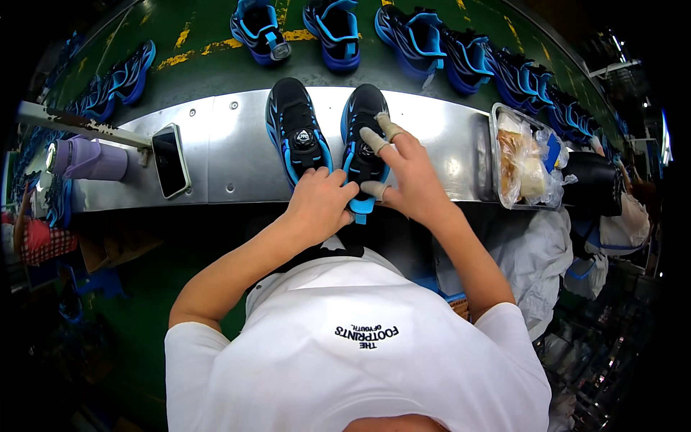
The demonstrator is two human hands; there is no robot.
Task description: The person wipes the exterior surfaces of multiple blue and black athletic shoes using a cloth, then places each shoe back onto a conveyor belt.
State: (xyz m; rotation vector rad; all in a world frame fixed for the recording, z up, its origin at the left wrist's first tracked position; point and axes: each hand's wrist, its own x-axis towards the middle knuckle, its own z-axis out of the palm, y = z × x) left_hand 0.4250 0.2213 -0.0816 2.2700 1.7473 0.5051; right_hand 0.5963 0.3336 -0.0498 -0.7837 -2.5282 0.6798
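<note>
Two black sneakers with blue trim and a round dial on top stand side by side on a metal bench, toes pointing away from me: the left sneaker (291,119) and the right sneaker (362,108). My left hand (322,201) is curled over the left sneaker's heel, hiding it. Its index finger and thumb close at the right sneaker's heel, beside the blue pull tab (362,207). Pale finger covers show on my right hand (414,173), which grips the right sneaker from the side. Two of its fingertips lie near the dial, its thumb at the collar.
A phone (170,160) and a lilac bottle (97,160) stand left on the metal bench (230,155). At right sits a clear tray (497,155) with plastic-wrapped items. Beyond, more sneakers (338,36) line a green surface with yellow markings. A metal bar (79,122) crosses at left.
</note>
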